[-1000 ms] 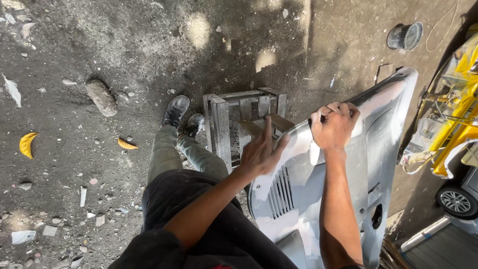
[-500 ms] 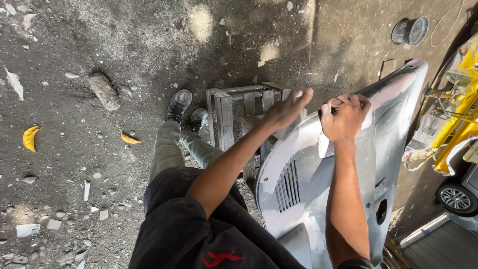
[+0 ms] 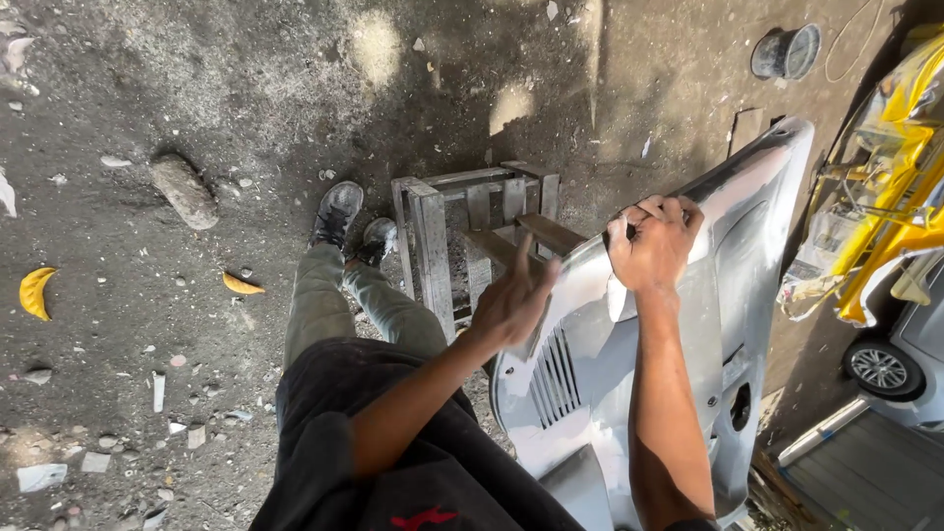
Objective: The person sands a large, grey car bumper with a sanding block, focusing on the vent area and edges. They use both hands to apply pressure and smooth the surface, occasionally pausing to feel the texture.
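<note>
The rough, dark grey ground [image 3: 246, 108], gritty and strewn with small white chips, carried everything. On it lay an oblong grey stone [image 3: 184, 190], two curled yellow dry leaves [image 3: 34, 292] [image 3: 241, 285] and flat pale scraps [image 3: 41, 477] near the lower left. A grey metal-framed stand [image 3: 462, 231] stood upright on the ground, just beside a pair of dusty dark shoes [image 3: 352, 221] planted on it. A large silver-grey plastic car bumper panel [image 3: 688, 354] rested across the stand, tilted. A round grey container [image 3: 785, 51] sat on the ground at the upper right, well apart from the stand.
</note>
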